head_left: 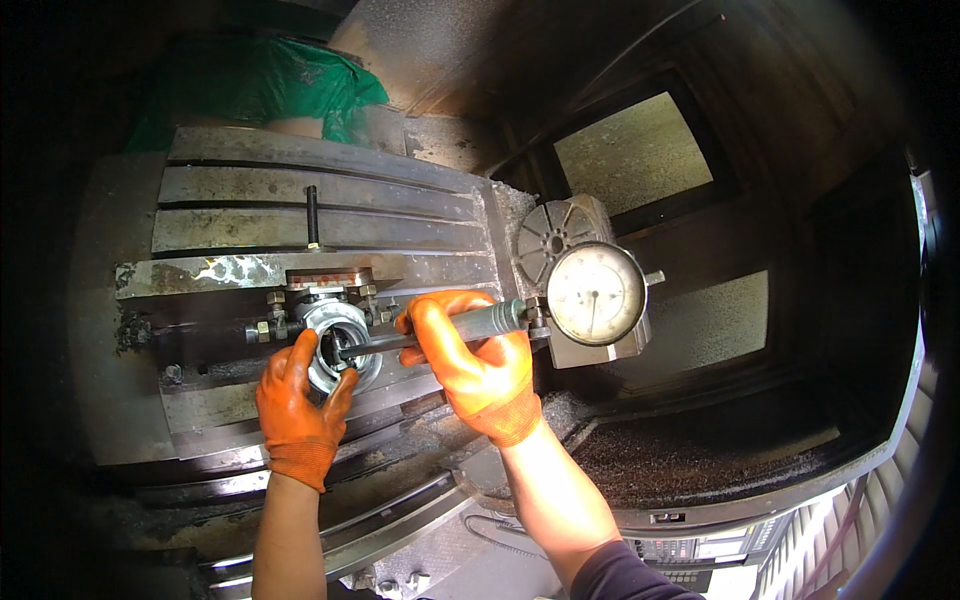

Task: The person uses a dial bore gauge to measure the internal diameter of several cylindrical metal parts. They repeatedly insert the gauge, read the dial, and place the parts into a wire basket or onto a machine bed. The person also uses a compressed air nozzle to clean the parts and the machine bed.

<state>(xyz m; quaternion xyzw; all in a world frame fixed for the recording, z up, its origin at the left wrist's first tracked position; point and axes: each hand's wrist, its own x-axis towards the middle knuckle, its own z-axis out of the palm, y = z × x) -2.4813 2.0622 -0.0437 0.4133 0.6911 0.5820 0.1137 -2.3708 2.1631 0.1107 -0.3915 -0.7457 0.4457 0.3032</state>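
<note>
My right hand [490, 375], in an orange glove, grips the grey handle of a dial bore gauge [500, 317]. Its round white dial [597, 294] faces up at the right, and the thin stem runs left into the bore of a shiny round metal workpiece [328, 317]. Around the near left rim of that workpiece curl the thumb and fingers of my left hand [300, 420], also orange-gloved. They are close to the gauge's measuring end, which is partly hidden inside the bore.
Beneath the work lies a slotted machine table [390, 230], with a long metal bar [200, 275], bolts and an upright stud [313, 215] around the workpiece. A round slotted chuck [545, 235] stands behind the dial. Green sheeting [270, 85] hangs at the back left; a control panel [710, 545] is at the lower right.
</note>
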